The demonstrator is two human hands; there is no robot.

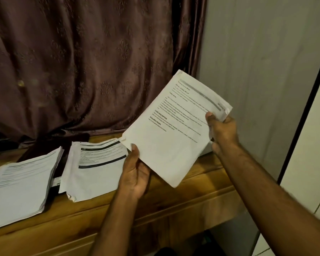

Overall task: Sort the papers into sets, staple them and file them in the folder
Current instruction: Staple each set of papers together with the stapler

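Both hands hold a thin set of printed papers [174, 130] tilted in the air above the right end of the wooden table [155, 206]. My left hand [135, 174] pinches its lower left edge, thumb on top. My right hand [221, 130] grips its upper right corner, which is creased. Two more paper piles lie on the table: a thick stack [20, 185] at the left and a smaller pile [92, 167] with dark header bars in the middle. No stapler or folder is in view.
A brown patterned curtain [81, 61] hangs behind the table and drapes onto its back edge. A grey wall [257, 71] stands to the right, with a white door or panel [312, 145] beyond. Something dark lies between and under the two piles.
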